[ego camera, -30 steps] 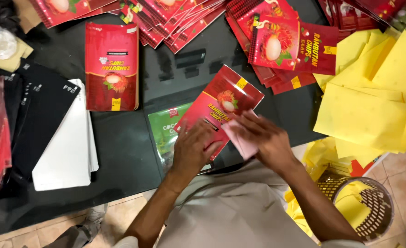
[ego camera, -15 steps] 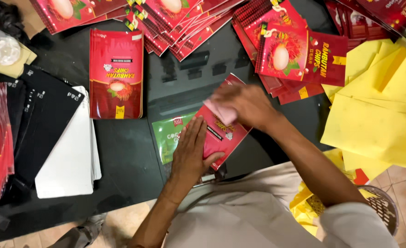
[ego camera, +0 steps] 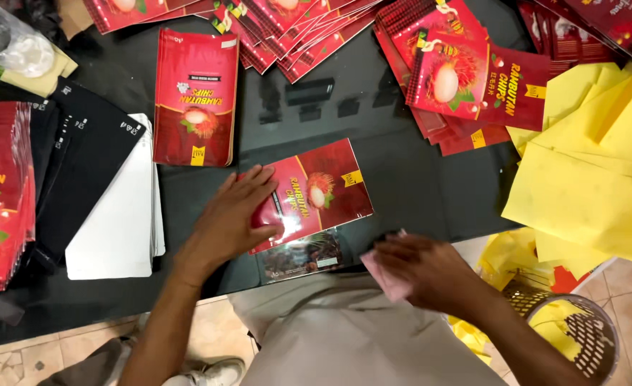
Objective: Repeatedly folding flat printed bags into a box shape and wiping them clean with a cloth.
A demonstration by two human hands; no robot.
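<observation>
My left hand [ego camera: 231,221] lies flat with fingers spread on the left end of a red snack pouch [ego camera: 316,189] that rests on the black table [ego camera: 395,171]. A dark pouch [ego camera: 303,256] pokes out from under the red one at the table's near edge. My right hand [ego camera: 423,270] is down by the table edge, closed around a small pink cloth [ego camera: 382,277]. It is apart from the red pouch.
Another red pouch [ego camera: 196,96] lies alone at the upper left. Fanned piles of red pouches [ego camera: 466,71] line the far side. Black and white pouches [ego camera: 109,207] stack at the left, yellow sheets [ego camera: 595,179] at the right, a mesh bin [ego camera: 573,336] below them.
My right hand with the pink cloth has come off the red pouch and dropped to the table's near edge. The left hand stays pressed on the pouch, which now lies flatter.
</observation>
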